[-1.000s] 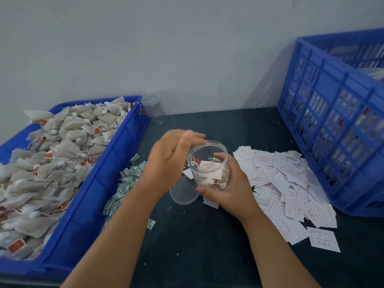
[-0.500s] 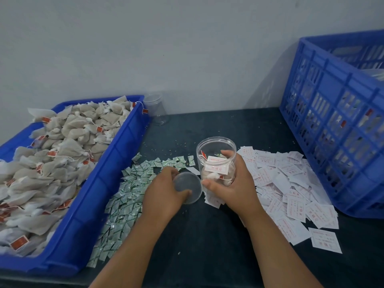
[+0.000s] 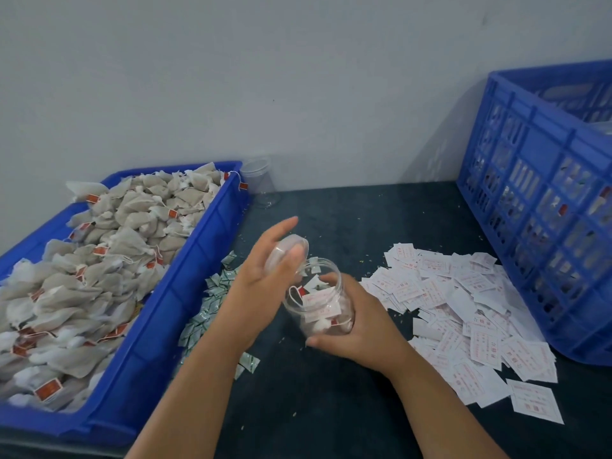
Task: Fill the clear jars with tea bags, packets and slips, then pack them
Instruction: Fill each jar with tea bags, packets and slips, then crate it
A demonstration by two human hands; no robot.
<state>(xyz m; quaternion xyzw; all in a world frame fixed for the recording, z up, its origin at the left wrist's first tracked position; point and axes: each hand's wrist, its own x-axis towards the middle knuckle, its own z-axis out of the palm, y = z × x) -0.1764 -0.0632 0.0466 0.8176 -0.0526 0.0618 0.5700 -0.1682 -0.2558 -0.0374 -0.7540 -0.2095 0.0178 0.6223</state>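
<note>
My right hand (image 3: 361,323) grips a clear jar (image 3: 316,299) tilted toward the left, with tea bags and a printed slip inside. My left hand (image 3: 265,276) holds the clear round lid (image 3: 286,251) just above the jar's open mouth. A blue bin (image 3: 172,303) on the left is heaped with tea bags (image 3: 99,260). Small green-white packets (image 3: 205,306) lie between the bin and my left arm. White slips with red print (image 3: 463,309) are spread to the right of the jar.
A tall blue lattice crate (image 3: 543,207) stands at the right edge. An empty clear jar (image 3: 260,183) sits at the back by the wall, beside the bin's far corner. The tabletop (image 3: 347,409) is dark.
My left hand picked the lid up from the table and raised it to the jar's mouth. My right hand tilted the jar leftward.
</note>
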